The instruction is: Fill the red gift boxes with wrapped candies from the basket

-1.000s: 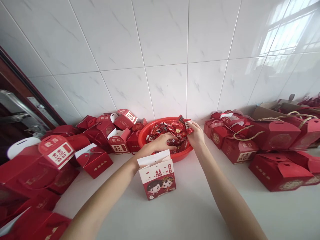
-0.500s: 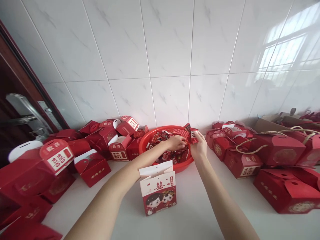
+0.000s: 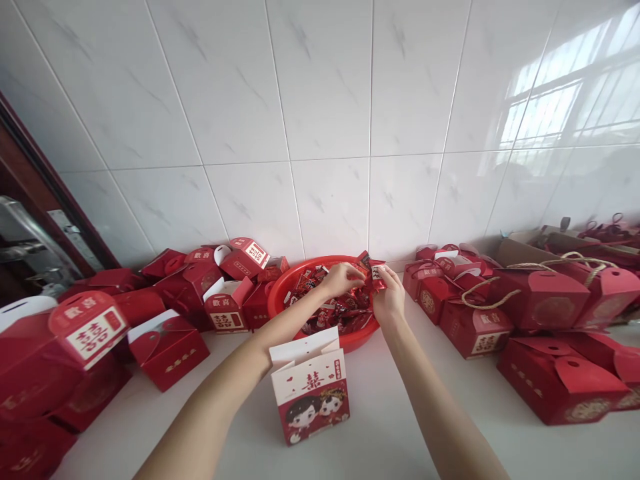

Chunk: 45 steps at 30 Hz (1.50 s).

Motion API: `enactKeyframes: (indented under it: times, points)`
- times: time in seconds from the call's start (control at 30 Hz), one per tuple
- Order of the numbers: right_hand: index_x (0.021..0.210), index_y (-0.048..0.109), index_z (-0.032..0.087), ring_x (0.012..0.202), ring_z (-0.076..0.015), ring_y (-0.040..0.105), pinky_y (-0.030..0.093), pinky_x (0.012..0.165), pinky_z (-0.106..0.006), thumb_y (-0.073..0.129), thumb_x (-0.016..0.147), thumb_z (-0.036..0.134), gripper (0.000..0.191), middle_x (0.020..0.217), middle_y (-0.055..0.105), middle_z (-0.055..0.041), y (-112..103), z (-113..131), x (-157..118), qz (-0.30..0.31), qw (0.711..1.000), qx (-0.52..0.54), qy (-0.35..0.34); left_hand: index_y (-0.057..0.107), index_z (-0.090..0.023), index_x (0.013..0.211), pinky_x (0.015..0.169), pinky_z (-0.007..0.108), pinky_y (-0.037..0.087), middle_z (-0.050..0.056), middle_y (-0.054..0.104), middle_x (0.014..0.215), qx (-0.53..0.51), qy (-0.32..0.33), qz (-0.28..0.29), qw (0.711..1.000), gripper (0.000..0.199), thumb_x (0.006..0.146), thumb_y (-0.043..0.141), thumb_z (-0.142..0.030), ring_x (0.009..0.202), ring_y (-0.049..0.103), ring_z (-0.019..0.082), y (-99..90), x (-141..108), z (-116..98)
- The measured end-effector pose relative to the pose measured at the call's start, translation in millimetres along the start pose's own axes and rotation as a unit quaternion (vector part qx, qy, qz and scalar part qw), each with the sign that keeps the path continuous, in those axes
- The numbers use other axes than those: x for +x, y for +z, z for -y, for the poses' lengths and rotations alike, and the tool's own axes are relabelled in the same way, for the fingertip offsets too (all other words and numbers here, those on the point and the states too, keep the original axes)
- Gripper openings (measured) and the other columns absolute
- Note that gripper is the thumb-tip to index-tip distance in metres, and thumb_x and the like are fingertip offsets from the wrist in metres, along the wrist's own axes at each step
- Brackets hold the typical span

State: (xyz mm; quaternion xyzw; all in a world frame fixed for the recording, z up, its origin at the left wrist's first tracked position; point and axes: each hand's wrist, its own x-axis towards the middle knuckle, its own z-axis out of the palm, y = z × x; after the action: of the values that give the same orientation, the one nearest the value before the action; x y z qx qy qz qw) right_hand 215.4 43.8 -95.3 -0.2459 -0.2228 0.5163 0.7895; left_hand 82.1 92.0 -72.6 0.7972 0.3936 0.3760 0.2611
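Over a red plastic basket [image 3: 276,303] filled with red-wrapped candies [image 3: 345,313], both hands are close together. In my right hand [image 3: 391,295], closed at the basket's right rim, are several wrapped candies [image 3: 379,277] whose ends stick out past the fingers. My left hand [image 3: 345,280] has its fingers pinched beside those candies; whatever is between its fingertips is hard to make out. Nearer to me stands an upright white-and-red paper gift box [image 3: 313,393] with two cartoon figures on its front. Its top is open, and my left forearm passes beside it.
Red gift boxes [image 3: 167,347] crowd the left side of the white tabletop [image 3: 380,413]. More red boxes [image 3: 560,380] stand on the right, some with rope handles [image 3: 493,293]. A tiled wall [image 3: 330,207] rises behind the basket; a door handle [image 3: 30,227] is at far left.
My left hand has lifted from the candies in the basket and moved up beside my right hand. The right hand still holds its candies. The view has shifted slightly.
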Motion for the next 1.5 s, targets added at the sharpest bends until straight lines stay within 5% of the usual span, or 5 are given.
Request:
enactKeyframes:
  times: [0.13, 0.33, 0.63, 0.8, 1.5]
  points:
    - [0.076, 0.066, 0.024, 0.069, -0.0161, 0.067, 0.054, 0.062, -0.028, 0.082, 0.056, 0.031, 0.027, 0.074, 0.072, 0.0023, 4, 4, -5, 0.015, 1.000, -0.005, 0.007, 0.071, -0.015, 0.097, 0.091, 0.037, 0.054, 0.008, 0.073, 0.106, -0.095, -0.025, -0.095, 0.991, 0.032, 0.073, 0.076, -0.036, 0.100, 0.067, 0.024, -28.6, -12, -7]
    - [0.077, 0.067, 0.022, 0.075, -0.0165, 0.067, 0.052, 0.066, -0.027, 0.086, 0.054, 0.030, 0.030, 0.078, 0.072, 0.0018, 11, 12, -18, 0.058, 0.998, -0.033, 0.009, 0.065, -0.018, 0.117, 0.083, 0.036, 0.057, 0.006, 0.073, 0.101, -0.187, -0.050, -0.159, 0.968, 0.056, 0.066, 0.080, -0.034, 0.087, 0.070, 0.019, -61.8, -73, -30]
    - [0.083, 0.070, 0.022, 0.077, -0.0179, 0.066, 0.052, 0.063, -0.027, 0.087, 0.060, 0.037, 0.031, 0.086, 0.073, -0.0006, 34, 30, -49, 0.172, 0.981, -0.079, 0.049, 0.076, -0.017, 0.100, 0.084, 0.035, 0.057, 0.007, 0.078, 0.100, -0.248, -0.070, -0.186, 0.948, 0.037, 0.066, 0.083, -0.032, 0.093, 0.071, 0.024, -75.9, -143, -89]
    - [0.093, 0.067, 0.026, 0.072, -0.0162, 0.065, 0.054, 0.062, -0.027, 0.081, 0.073, 0.042, 0.029, 0.088, 0.071, 0.0005, 52, 53, -84, 0.308, 0.937, -0.165, 0.028, 0.075, -0.020, 0.105, 0.088, 0.040, 0.059, 0.007, 0.076, 0.109, -0.239, -0.050, -0.155, 0.957, 0.036, 0.072, 0.080, -0.032, 0.098, 0.072, 0.026, -67.3, -151, -111]
    - [0.092, 0.069, 0.024, 0.081, -0.0191, 0.068, 0.060, 0.065, -0.029, 0.085, 0.069, 0.039, 0.031, 0.091, 0.069, -0.0006, 57, 62, -100, 0.338, 0.923, -0.174, 0.060, 0.072, -0.021, 0.109, 0.077, 0.036, 0.062, 0.007, 0.076, 0.110, -0.220, -0.078, -0.193, 0.953, 0.041, 0.070, 0.081, -0.029, 0.090, 0.074, 0.025, -64.8, -158, -119]
